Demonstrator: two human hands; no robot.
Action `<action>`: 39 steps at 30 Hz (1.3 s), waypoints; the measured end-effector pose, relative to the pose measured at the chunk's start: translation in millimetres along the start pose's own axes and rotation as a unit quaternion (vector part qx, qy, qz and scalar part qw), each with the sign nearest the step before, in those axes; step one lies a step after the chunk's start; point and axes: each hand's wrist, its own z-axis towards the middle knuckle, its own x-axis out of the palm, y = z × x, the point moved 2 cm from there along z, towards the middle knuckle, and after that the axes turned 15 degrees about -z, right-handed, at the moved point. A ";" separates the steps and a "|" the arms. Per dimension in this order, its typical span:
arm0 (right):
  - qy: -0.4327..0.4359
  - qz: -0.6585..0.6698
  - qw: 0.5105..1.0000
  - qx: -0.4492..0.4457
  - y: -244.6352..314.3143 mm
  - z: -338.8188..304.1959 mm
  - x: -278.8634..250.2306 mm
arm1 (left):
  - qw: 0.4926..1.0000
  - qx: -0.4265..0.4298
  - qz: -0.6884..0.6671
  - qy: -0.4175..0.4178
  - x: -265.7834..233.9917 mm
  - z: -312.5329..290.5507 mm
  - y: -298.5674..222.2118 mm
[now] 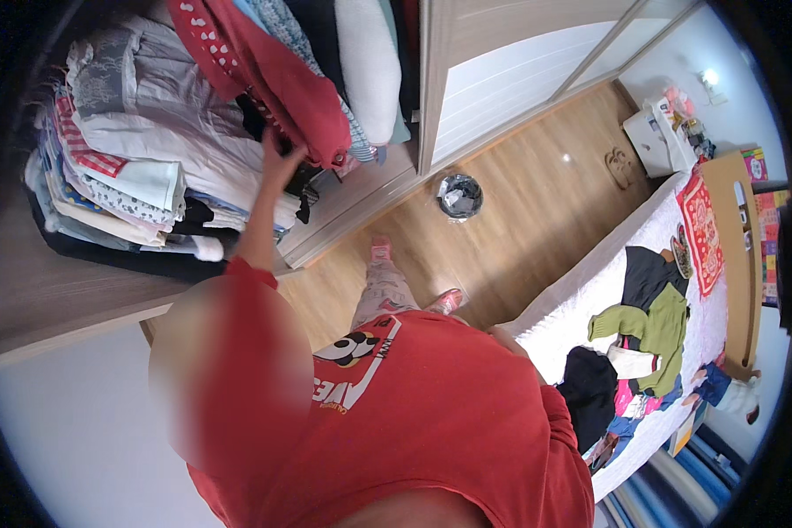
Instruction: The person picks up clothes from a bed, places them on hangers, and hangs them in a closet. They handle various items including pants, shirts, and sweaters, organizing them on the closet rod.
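Observation:
My left hand (280, 164) reaches up into the wardrobe, its fingers closed at the lower edge of a hanging red garment (304, 106) with white spots along one side. Some fingertips are hidden in the folds. Beside it lies a tall pile of folded clothes (114, 198), with a rumpled pale lilac-white garment (180, 132) on top. More clothes hang right of the red one, including a fluffy white garment (365, 70). My right hand (509, 341) is low at my side near the bed, mostly covered by my red top, its fingers out of sight.
A bin with a dark liner (459, 196) stands on the wooden floor by the wardrobe. The bed (546, 308) on the right bears scattered clothes, among them a green sweater (664, 334) and black garments (585, 396). Slippers (619, 167) lie near a white bedside cabinet (656, 145).

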 end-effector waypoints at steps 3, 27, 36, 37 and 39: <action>0.013 -0.036 0.999 0.029 -10.0 -34.3 -31.4 | 0.996 -0.038 -0.032 0.079 3.2 35.4 -83.1; -0.016 -0.019 0.999 0.029 23.0 71.0 2.5 | 0.987 -0.156 0.037 -0.013 -70.8 144.9 41.8; -0.154 0.130 0.970 0.134 47.2 11.5 -37.2 | 0.913 0.067 0.375 0.148 -53.0 107.1 144.6; -0.119 0.201 0.969 0.085 49.4 -1.4 -47.1 | 0.911 0.010 0.372 0.178 -44.8 88.5 152.8; -0.060 0.242 0.968 0.028 42.7 -19.8 -55.7 | 0.785 -0.438 0.335 0.282 -12.3 40.9 154.8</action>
